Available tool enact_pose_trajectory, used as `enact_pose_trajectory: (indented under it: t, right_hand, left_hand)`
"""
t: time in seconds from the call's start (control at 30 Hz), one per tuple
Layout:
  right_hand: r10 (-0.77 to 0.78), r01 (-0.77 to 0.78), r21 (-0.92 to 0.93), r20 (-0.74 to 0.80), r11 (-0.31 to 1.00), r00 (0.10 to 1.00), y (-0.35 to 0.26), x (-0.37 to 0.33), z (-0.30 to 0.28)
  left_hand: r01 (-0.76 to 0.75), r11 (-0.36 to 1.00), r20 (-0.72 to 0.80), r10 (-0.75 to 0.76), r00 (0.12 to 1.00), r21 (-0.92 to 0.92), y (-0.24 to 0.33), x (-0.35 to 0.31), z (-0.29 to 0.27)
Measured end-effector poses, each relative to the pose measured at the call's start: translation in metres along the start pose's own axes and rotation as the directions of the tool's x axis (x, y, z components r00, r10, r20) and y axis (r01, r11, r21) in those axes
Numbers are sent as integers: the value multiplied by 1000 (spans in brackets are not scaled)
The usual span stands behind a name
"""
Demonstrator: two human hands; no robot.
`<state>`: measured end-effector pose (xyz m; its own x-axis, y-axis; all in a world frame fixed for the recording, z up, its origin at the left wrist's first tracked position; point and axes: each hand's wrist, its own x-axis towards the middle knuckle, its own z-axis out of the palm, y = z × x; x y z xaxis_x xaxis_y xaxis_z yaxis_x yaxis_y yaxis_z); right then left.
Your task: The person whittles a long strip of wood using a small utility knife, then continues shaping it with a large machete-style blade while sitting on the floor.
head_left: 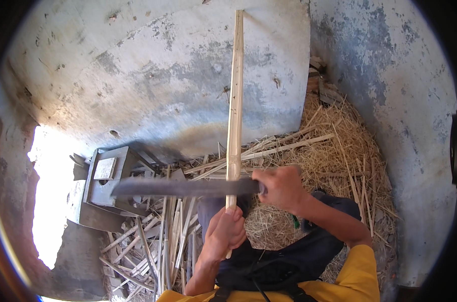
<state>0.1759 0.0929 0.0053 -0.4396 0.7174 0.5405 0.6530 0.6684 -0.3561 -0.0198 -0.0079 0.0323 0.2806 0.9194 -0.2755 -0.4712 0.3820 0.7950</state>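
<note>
My left hand (224, 230) is closed round the lower end of a long, pale bamboo strip (235, 100). The strip stands nearly upright in the picture, its far end by the weathered wall. My right hand (284, 187) grips the handle end of a machete (178, 188), most of the handle hidden by the fingers. Its long dark blade, somewhat blurred, points left and lies across the strip just above my left hand. Whether the edge bites into the bamboo I cannot tell.
Split bamboo pieces (175, 231) lie in a heap at the lower left, near a grey wooden box (107, 173). Pale shavings (339, 151) cover the ground on the right. Weathered walls (163, 75) stand close around, with a bright opening (49, 201) at the left.
</note>
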Motion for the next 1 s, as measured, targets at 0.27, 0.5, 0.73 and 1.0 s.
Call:
enact_pose_trajectory:
  t: [0.27,0.5,0.73,1.0]
  right_hand:
    - [43,-46,-58,-54,997,998,16,9,6]
    - [-41,34,-164,-41,986,998,1,5,5]
    - [54,-55,-67,-24,996,998,9,8,6]
    - [83,-82,-113,5,990,997,35,18,12]
  left_hand:
    - [7,1000,-30,-7,1000,-25,-4,4,-1]
    - [-9,1000,-31,10,999,18,0,-2,8]
    - [0,1000,-31,-1,1000,-10,-4,4,-1]
    - [13,1000,-43,-13,999,12,-9,10,-1]
